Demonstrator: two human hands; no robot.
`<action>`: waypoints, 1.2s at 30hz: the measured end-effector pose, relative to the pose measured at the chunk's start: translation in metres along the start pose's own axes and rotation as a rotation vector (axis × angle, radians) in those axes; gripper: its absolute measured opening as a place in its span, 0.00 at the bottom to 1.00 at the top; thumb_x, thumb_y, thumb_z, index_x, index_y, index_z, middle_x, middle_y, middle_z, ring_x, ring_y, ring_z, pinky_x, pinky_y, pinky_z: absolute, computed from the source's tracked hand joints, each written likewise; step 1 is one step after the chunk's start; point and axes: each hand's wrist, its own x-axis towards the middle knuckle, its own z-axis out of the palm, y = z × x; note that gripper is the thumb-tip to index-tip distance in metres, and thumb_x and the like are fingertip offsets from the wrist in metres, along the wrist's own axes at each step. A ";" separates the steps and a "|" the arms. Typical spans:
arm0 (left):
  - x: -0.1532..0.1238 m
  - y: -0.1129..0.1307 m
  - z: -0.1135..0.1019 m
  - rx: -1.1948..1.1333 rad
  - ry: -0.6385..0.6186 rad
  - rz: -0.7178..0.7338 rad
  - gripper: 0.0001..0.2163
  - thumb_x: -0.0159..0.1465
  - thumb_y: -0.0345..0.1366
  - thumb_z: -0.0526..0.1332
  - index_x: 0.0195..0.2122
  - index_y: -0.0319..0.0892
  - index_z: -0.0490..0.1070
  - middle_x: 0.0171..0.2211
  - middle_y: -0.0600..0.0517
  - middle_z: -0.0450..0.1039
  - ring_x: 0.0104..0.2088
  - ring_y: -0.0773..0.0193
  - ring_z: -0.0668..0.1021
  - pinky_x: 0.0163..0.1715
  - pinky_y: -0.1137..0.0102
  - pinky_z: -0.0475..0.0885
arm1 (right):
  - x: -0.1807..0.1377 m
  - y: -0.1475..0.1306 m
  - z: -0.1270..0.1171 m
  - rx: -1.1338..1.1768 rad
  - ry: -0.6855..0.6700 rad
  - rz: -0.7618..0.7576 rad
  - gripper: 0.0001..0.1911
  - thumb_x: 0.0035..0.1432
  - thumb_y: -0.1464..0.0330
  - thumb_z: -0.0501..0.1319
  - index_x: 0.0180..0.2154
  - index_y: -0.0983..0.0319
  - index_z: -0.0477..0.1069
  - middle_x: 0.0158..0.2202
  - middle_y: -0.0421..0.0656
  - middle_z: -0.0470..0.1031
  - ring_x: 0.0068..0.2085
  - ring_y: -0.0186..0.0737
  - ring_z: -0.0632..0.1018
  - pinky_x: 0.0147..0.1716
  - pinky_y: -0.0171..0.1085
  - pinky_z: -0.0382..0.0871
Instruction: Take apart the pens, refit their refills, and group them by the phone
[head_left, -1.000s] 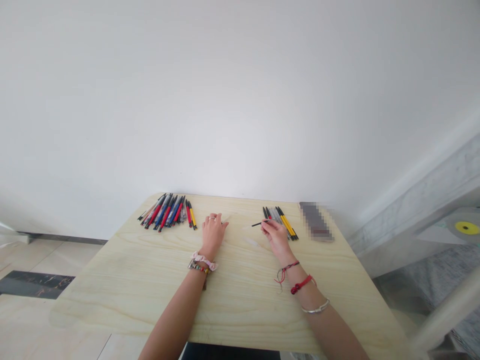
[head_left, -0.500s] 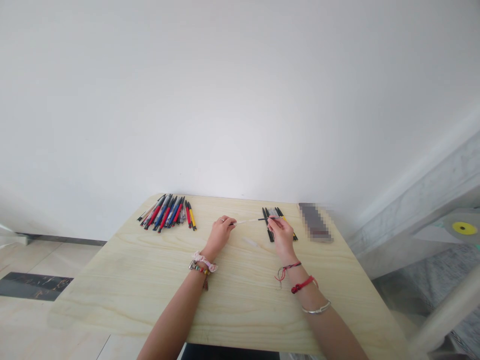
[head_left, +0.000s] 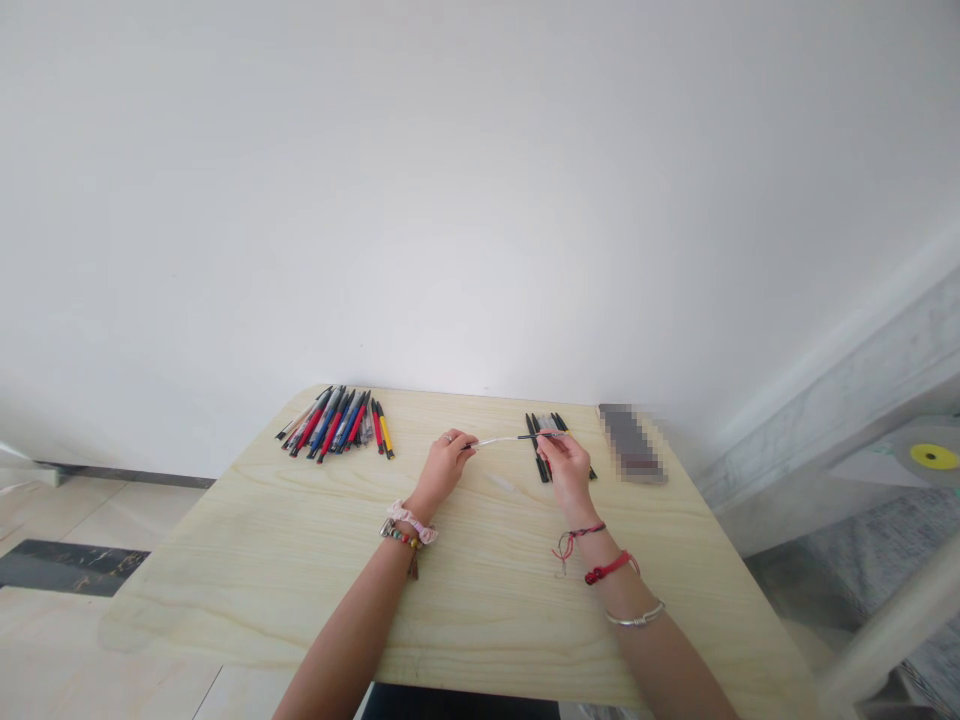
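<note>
Both hands are apart above the table [head_left: 487, 610], and each has its fingers closed on one end of a slim white-and-black piece [head_left: 498, 440]. Left hand [head_left: 444, 462] pinches the end with the white part, and right hand [head_left: 568, 466] grips the black part. This piece lies almost level between them, slightly bowed; I cannot tell if it is one part or two parts joined. Below it, on the wood, there is a faint translucent piece [head_left: 504, 484], not easy to see.

To the left, a pile of pens [head_left: 330, 425] is near the far left corner, with a yellow-and-black pen [head_left: 385, 432] at its right side. Between this pen and the left hand, a strip of wood gives some sideways room. At the right it is tighter: the right hand partly covers a row of pens [head_left: 535, 450], and beyond it a blurred dark object [head_left: 628, 440] lies near the right edge. The far edge runs along the wall [head_left: 480, 200]. From the wrists toward the near edge, pale wood extends widely around the forearms.
</note>
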 end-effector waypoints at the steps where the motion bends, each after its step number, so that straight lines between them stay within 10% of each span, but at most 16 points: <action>1: 0.000 0.000 0.000 0.005 0.000 0.001 0.06 0.57 0.30 0.53 0.34 0.41 0.68 0.31 0.50 0.68 0.33 0.66 0.71 0.35 0.70 0.67 | 0.000 0.000 0.000 0.002 -0.009 -0.002 0.10 0.38 0.67 0.64 0.27 0.63 0.72 0.19 0.38 0.68 0.21 0.30 0.68 0.21 0.32 0.62; 36: -0.001 0.015 -0.003 -0.088 -0.040 0.135 0.09 0.59 0.34 0.52 0.38 0.41 0.68 0.32 0.48 0.68 0.35 0.65 0.70 0.36 0.69 0.67 | -0.015 -0.009 0.013 -0.129 -0.157 0.046 0.08 0.36 0.66 0.64 0.24 0.62 0.72 0.17 0.37 0.69 0.20 0.32 0.68 0.20 0.33 0.62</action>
